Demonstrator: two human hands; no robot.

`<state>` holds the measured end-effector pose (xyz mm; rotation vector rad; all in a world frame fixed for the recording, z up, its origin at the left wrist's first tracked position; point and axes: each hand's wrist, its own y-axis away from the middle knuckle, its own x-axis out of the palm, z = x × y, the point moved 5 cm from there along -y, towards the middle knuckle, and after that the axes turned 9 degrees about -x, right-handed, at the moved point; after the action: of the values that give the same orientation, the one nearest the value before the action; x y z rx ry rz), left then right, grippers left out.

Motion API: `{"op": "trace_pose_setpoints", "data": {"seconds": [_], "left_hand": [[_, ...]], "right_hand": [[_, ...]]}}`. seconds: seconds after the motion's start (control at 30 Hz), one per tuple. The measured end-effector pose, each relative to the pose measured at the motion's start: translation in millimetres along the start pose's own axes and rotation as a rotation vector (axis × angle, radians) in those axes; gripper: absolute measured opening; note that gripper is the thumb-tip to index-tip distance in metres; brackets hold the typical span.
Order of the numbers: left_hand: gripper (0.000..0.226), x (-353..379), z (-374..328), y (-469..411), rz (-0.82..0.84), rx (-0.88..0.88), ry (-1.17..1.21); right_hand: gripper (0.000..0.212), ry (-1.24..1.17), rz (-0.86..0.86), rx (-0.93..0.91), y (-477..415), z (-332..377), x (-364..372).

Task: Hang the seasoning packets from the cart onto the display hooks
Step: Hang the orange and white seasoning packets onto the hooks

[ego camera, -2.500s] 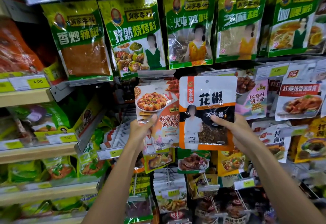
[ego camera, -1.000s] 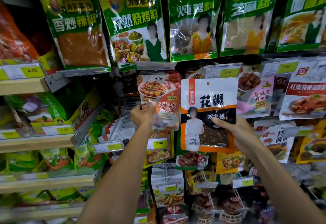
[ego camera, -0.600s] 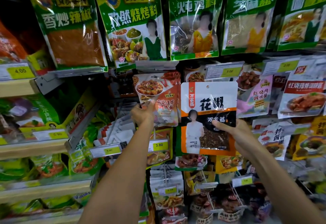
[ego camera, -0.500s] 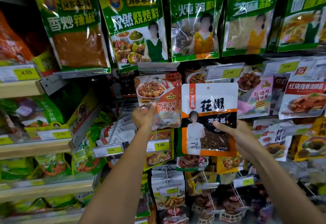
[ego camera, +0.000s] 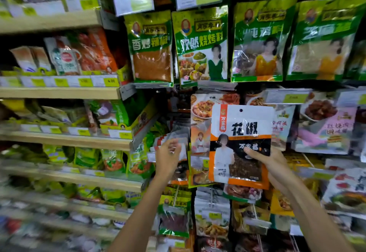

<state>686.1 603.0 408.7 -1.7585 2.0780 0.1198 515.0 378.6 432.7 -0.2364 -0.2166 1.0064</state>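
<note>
My right hand (ego camera: 265, 164) grips a white, orange and black peppercorn packet (ego camera: 240, 132) by its lower right part, thumb on the front. The packet is upright in front of the hanging display, its punch hole at the top showing and off any hook. Behind it to the left, a mapo tofu seasoning packet (ego camera: 204, 111) hangs on a display hook. My left hand (ego camera: 168, 157) is apart from that packet, fingers relaxed and holding nothing, in front of a row of pale packets (ego camera: 174, 136).
Large green seasoning bags (ego camera: 200, 47) hang in a row above. More packets (ego camera: 324, 127) and price tags (ego camera: 287, 98) crowd the hooks to the right and below. Wooden shelves (ego camera: 59, 93) with bagged goods stand at the left. The cart is out of view.
My left hand has let go of the mapo tofu packet, which now hangs on its hook, and dropped down to the left. My right hand still holds the peppercorn packet. The view swung left.
</note>
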Motion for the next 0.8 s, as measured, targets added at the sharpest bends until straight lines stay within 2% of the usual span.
{"op": "trace_pose_setpoints", "data": {"seconds": [0.07,0.2,0.3,0.37,0.5,0.6,0.8], "left_hand": [[0.027,-27,-5,9,-0.08,0.064,-0.071],[0.022,-90,-33,9,-0.303,0.312,-0.246],[0.02,-139,-56,-10,-0.537,0.468,-0.403],[0.02,-162,-68,-28,-0.655,0.604,-0.516],[0.027,-188,-72,-76,-0.739,0.814,-0.702],[0.028,-198,-68,-110,-0.768,0.914,-0.772],[0.027,-194,-49,-147,-0.774,0.973,-0.757]], "right_hand": [[0.027,-0.008,0.044,0.005,-3,-1,20],[0.037,-0.024,0.11,0.027,-9,-3,67],[0.02,-0.032,0.154,0.029,-13,-8,102],[0.023,-0.025,0.175,0.038,-17,-13,125],[0.033,-0.019,0.161,0.051,-27,-20,165],[0.049,-0.019,0.151,0.036,-35,-21,190],[0.06,0.014,0.092,-0.005,-58,-13,217]]}}
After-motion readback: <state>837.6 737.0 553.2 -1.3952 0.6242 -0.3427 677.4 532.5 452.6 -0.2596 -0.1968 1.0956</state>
